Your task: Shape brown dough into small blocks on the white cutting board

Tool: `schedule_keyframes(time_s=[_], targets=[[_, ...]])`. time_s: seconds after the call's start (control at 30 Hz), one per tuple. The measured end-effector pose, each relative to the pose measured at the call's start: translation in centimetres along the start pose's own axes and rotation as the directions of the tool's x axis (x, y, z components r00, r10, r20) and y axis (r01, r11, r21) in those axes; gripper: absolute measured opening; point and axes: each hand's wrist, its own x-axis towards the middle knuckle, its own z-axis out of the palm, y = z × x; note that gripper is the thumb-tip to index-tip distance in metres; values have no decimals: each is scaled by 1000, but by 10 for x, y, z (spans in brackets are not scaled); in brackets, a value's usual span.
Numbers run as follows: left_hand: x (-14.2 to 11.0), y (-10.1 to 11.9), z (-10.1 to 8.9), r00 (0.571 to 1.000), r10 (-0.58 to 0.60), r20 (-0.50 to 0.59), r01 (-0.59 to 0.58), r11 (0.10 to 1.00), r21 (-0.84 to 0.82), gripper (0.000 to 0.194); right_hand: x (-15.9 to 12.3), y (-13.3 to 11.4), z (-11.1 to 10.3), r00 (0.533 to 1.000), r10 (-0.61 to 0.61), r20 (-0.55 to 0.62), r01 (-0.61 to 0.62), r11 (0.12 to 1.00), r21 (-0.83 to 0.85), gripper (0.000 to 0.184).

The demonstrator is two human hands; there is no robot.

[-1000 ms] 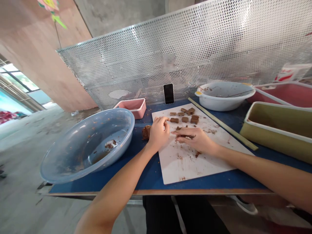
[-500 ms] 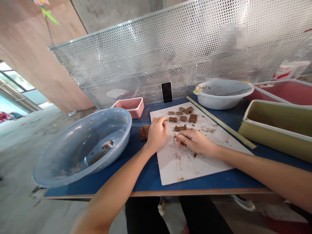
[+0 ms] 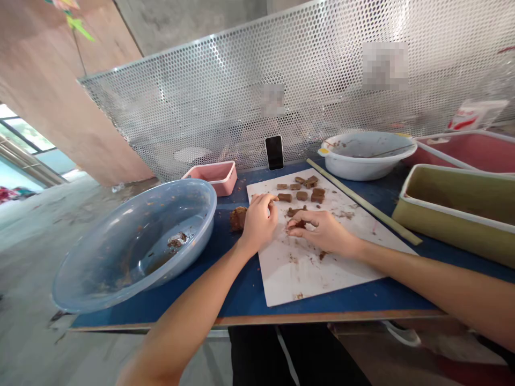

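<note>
My right hand is over the white board, thumb and fingers closed round a small piece of brown clay, mostly covered by the fingers. At the board's left side rests my left hand, fingers loosely curved and thumb apart, with nothing visible between them. Just left of it is a rough brown clay lump on the blue table. Beyond the right hand lies a longer clay piece, partly hidden. Several short clay pieces lie in rows farther back.
A big blue basin stands left, with wet brown matter inside. A small pink box and a phone stand behind. To the right are a wooden strip, a white basin, an olive planter and a pink tub.
The right thumb and fingers have spread apart slightly, so the clay piece between them shows more. My left hand has stayed in place.
</note>
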Motion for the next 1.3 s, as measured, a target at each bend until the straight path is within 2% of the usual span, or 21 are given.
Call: schedule_keyframes(time_s=[0.13, 0.33, 0.4, 0.53, 0.7, 0.83, 0.97, 1.1, 1.2, 1.3], targets=[[0, 0, 0, 1000, -1, 1, 1, 1000, -20, 30, 0, -2, -2, 996, -69, 53, 71, 997, -25, 44], [0, 1, 1, 1000, -9, -1, 9, 1000, -20, 30, 0, -4, 2, 999, -29, 15, 29, 999, 15, 8], [0, 2, 0, 1000, -11, 1, 11, 1000, -22, 30, 0, -4, 2, 999, -40, 5, 40, 999, 7, 11], [0, 3, 0, 1000, -18, 11, 18, 999, -30, 29, -1, -1, 2, 994, -109, 23, 109, 994, -11, 33], [0, 3, 0, 1000, -12, -5, 11, 999, -41, 29, -1, -2, 3, 998, -56, -21, 56, 998, -6, 10], [0, 2, 1, 1000, 2, -6, -2, 999, -41, 29, -1, -2, 1, 995, -96, 23, 97, 995, -24, 28], [-1, 3, 0, 1000, 8, -9, -8, 999, -42, 28, -1, -3, 0, 996, -81, 38, 81, 997, -16, 12], [-1, 3, 0, 999, 27, -34, -29, 998, -57, 30, -1, -4, -2, 986, -121, 115, 124, 992, -25, 24], [-1, 2, 1, 998, 14, -57, -17, 998, -67, 32, -3, -5, -2, 974, -176, 144, 178, 984, -4, 16], [-1, 1, 2, 998, 5, -55, -8, 998, -67, 33, -6, -3, 1, 944, -208, 255, 208, 978, 29, 25]])
